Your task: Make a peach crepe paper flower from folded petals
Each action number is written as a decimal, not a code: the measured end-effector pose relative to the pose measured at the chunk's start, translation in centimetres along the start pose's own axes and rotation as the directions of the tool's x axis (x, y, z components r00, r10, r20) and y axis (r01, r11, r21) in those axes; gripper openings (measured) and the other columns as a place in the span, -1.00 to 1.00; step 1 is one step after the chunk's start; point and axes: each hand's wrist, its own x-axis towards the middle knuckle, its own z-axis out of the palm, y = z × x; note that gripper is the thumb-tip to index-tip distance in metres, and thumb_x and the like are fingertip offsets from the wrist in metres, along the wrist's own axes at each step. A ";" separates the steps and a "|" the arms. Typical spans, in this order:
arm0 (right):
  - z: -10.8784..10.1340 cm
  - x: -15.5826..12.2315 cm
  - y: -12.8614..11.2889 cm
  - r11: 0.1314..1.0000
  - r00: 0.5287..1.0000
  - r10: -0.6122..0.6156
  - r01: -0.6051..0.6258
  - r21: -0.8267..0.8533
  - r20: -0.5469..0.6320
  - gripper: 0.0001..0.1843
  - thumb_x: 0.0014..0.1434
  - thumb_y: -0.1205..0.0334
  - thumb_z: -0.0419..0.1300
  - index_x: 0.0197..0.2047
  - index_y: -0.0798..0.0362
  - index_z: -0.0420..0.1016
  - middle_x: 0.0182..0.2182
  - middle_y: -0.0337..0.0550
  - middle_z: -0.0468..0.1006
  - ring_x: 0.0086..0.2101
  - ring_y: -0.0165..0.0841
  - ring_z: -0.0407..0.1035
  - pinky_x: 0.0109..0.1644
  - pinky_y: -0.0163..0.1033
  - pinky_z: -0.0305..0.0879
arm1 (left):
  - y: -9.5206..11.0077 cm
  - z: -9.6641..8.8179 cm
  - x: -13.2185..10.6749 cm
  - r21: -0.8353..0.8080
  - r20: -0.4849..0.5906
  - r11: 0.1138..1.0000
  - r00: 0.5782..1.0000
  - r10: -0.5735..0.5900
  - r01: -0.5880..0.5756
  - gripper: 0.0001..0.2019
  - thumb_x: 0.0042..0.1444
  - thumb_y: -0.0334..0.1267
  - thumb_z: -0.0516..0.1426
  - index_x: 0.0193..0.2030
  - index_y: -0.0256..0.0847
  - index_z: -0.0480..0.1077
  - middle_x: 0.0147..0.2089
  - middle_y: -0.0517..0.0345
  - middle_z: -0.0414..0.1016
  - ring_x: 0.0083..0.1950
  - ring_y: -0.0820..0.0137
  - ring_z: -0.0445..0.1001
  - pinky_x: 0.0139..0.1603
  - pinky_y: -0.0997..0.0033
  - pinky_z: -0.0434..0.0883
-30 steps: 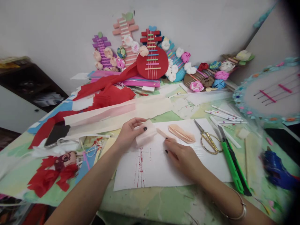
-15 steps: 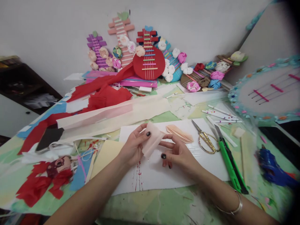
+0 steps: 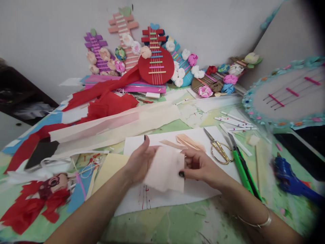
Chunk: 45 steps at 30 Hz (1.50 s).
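A pale pink piece of crepe paper (image 3: 166,169) is spread out in front of me, slightly blurred. My right hand (image 3: 201,167) pinches its right edge between thumb and fingers. Behind its left side lies my left hand (image 3: 141,159), open, thumb raised clear of the paper and the other fingers partly hidden. Below both hands is a white sheet (image 3: 127,203) marked with dried red drips. On that sheet, beyond the hands, rest a folded peach paper piece (image 3: 193,142) and a narrow peach strip (image 3: 172,144). Gold-handled scissors (image 3: 218,151) lie right of them.
A green box cutter (image 3: 245,173) and a blue glue gun (image 3: 291,179) lie to the right, near white paper sticks (image 3: 236,122). Red crepe paper (image 3: 109,105) and a long cream strip (image 3: 122,127) cover the left. Decorated paper lutes (image 3: 157,64) lean against the wall.
The crepe paper, curled up between both hands before, is now opened flat. My left thumb has lifted off it, and my right hand has taken its right edge. The view has shifted slightly.
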 end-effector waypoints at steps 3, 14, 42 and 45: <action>-0.1 -0.4 0.3 0.984 0.994 0.077 -0.062 -0.165 0.083 -0.88 -0.01 0.39 0.20 -0.35 0.12 0.34 -0.57 -0.34 0.32 -0.55 -0.56 0.18 -0.50 -0.44 0.05 | -0.1 -0.2 0.2 0.103 -0.027 0.989 0.994 -0.106 0.108 -0.21 -0.07 0.36 0.00 -0.17 -0.47 0.46 -0.22 -0.26 0.53 -0.20 0.12 0.51 -0.19 0.26 0.41; -1.2 -0.6 -1.2 0.939 0.998 0.061 -0.068 -0.337 -0.033 -0.79 0.12 0.13 0.11 -0.25 0.10 0.33 -0.55 -0.25 0.40 -0.57 -0.48 0.23 -0.52 -0.39 0.14 | -0.5 1.5 -0.2 0.532 -0.191 0.815 0.970 -0.151 0.231 -0.78 -0.23 -0.34 0.33 -0.36 -0.32 0.50 -0.40 0.11 0.54 -0.45 0.45 0.46 -0.46 0.56 0.38; -9.1 -1.6 -0.4 0.090 0.644 -0.194 -0.739 -0.667 -0.740 -0.65 0.07 0.11 0.11 -0.12 0.14 0.34 -0.35 0.04 0.51 -0.35 -0.14 0.41 -0.41 -0.22 0.15 | 0.4 0.9 -0.7 0.452 -0.261 0.892 0.956 0.137 -0.005 -0.86 -0.14 -0.34 0.30 -0.37 -0.30 0.55 -0.38 0.05 0.57 -0.38 0.39 0.50 -0.35 0.48 0.43; -10.3 -2.1 -0.2 0.165 0.692 -0.176 -0.680 -0.714 -0.700 -0.68 0.03 0.16 0.13 -0.13 0.10 0.35 -0.40 -0.06 0.53 -0.39 -0.21 0.42 -0.40 -0.24 0.16 | 0.4 0.9 -0.7 0.486 -0.247 0.874 0.954 0.172 -0.032 -0.90 -0.11 -0.35 0.29 -0.40 -0.30 0.56 -0.42 0.06 0.57 -0.41 0.39 0.50 -0.37 0.48 0.43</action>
